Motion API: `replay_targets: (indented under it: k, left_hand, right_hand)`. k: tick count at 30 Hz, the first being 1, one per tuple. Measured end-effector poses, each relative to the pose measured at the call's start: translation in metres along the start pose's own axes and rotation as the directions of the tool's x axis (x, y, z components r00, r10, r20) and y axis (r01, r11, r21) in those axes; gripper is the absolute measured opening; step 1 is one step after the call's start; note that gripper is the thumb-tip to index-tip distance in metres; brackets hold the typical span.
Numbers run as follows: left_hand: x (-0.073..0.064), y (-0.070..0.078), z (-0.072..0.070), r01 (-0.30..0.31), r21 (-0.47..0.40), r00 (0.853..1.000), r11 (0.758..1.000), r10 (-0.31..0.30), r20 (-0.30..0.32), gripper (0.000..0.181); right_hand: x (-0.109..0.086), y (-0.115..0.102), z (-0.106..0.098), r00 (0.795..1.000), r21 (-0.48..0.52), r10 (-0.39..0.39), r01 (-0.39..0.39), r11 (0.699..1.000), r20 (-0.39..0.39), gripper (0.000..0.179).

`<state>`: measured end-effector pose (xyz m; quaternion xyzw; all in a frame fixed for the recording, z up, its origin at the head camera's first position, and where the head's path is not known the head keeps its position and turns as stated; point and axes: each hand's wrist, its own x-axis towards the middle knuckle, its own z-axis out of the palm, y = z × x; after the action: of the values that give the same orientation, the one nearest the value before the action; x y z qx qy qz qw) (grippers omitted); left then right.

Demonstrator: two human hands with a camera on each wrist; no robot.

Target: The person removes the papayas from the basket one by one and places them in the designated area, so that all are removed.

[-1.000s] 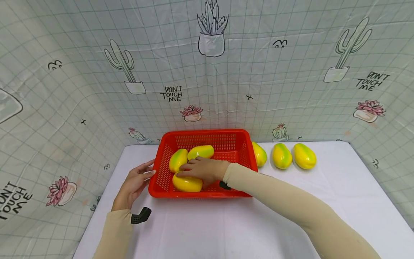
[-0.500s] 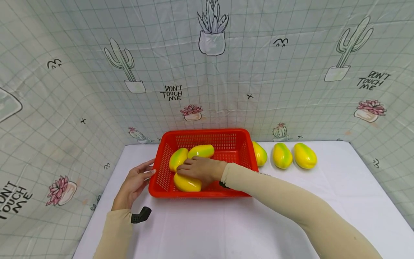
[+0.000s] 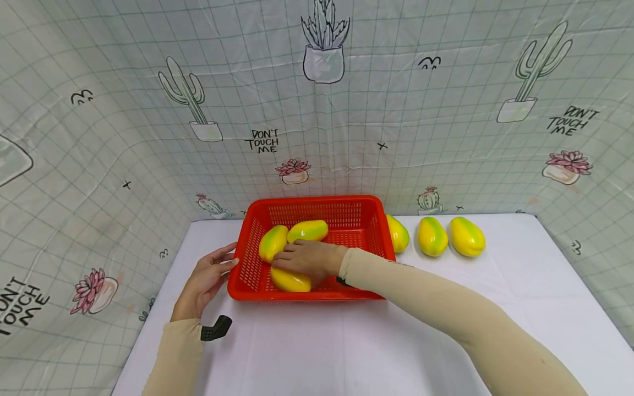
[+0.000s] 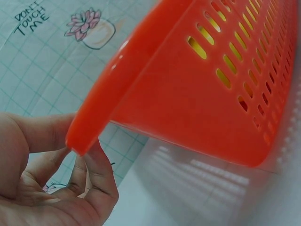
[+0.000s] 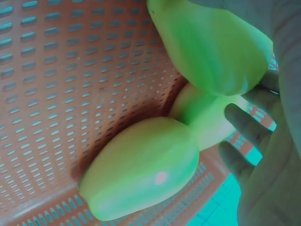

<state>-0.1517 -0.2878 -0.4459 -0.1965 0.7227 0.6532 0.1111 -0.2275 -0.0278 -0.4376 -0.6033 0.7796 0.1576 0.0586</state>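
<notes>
My left hand (image 3: 205, 279) pinches the left rim of a red plastic basket (image 3: 312, 297), thumb and fingers on either side of the rim in the left wrist view. Inside the basket, my right hand (image 3: 313, 259) grips a yellow papaya (image 3: 291, 280) near the front wall, its fingers over the top. The right wrist view, tinted green, has this papaya (image 5: 216, 52) between thumb and forefinger, with other fingers spread apart from it. Two more yellow-green papayas lie behind, one at the left (image 3: 273, 245) and one farther back (image 3: 308, 231).
Outside the basket's right wall stand three papayas in a row: one partly hidden by the wall (image 3: 398, 235), a middle one (image 3: 432, 237) and a right one (image 3: 467, 237). White cloth covers the table (image 3: 297, 346). A printed curtain (image 3: 346, 121) rises behind and at the sides.
The gripped papaya has shifted slightly to the right and tilted, and my right fingers have drawn in over it. My left hand stays at the rim.
</notes>
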Motion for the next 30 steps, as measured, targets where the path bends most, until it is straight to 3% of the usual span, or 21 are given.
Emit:
replay_targets:
  k: [4, 13, 21, 30]
  left_hand:
    - [0.000, 0.000, 0.002, 0.003, 0.001, 1.000, 1.000, -0.003, -0.001, 0.061]
    - [-0.001, -0.001, 0.001, -0.022, 0.013, 1.000, 1.000, 0.022, 0.010, 0.061]
    - [-0.003, 0.000, -0.001, -0.037, 0.025, 0.999, 0.999, 0.037, 0.027, 0.062]
    - [-0.003, 0.001, 0.001, -0.028, 0.016, 0.999, 0.999, 0.028, 0.027, 0.062]
  right_hand:
    - [-0.004, 0.003, 0.002, 1.000, 0.029, 0.008, -0.009, 1.000, 0.015, 0.098]
    - [-0.026, 0.019, -0.002, 0.997, 0.200, 0.075, -0.076, 0.977, 0.015, 0.094]
    - [-0.062, 0.035, -0.008, 0.982, 0.343, 0.140, -0.087, 0.935, -0.131, 0.095]
    - [-0.103, 0.045, -0.006, 0.932, 0.417, 0.235, -0.104, 0.903, -0.276, 0.097]
